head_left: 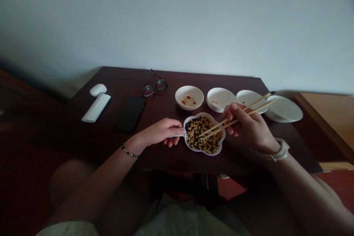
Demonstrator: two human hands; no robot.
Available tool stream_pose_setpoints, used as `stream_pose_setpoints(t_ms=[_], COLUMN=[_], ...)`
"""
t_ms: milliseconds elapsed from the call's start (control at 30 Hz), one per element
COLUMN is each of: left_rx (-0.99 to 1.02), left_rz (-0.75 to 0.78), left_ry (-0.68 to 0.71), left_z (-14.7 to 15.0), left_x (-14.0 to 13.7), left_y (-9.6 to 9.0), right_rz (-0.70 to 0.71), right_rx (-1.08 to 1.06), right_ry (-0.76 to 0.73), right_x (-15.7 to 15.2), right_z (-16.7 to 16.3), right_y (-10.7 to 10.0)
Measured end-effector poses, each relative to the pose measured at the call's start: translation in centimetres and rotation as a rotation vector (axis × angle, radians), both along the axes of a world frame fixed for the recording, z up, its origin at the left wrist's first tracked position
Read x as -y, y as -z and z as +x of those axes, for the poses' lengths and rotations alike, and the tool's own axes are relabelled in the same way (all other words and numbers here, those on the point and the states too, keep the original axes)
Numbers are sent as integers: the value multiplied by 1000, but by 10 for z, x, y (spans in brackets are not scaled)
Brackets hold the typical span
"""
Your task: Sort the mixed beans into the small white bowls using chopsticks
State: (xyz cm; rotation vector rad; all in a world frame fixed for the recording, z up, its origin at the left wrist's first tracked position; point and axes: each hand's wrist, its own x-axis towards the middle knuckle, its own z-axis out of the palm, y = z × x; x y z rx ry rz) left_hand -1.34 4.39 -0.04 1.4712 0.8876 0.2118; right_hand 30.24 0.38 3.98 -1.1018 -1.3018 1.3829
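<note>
The left hand (163, 131) grips the handle (182, 134) of the flower-shaped dish (221, 148) near the surface's (171, 159) front edge; the right hand (250, 127) pinches chopsticks (261, 108) among black and yellow pieces (197, 125). Misaligned tips could flick some out.

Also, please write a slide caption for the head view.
Left hand holds a flower-shaped dish by its handle; right hand holds chopsticks to its mixed grains.
</note>
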Motion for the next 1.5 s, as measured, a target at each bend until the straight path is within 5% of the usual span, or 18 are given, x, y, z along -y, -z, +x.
stream_pose_setpoints(t_ms=[333, 967, 1267, 1500], left_rx=[-15, -1, 2, -13], left_rz=[-11, -2, 2, 4], left_ry=[5, 6, 3, 7], left_z=[1, 0, 0, 1], left_x=[-2, -1, -2, -2], left_y=[-2, 2, 3, 2], right_rz=[-47, -24, 3, 7], right_rx=[57, -25, 75, 29], right_ry=[-255, -46, -237, -190], right_x=[9, 6, 13, 15], right_z=[-14, -9, -14, -24], right_y=[9, 9, 12, 23])
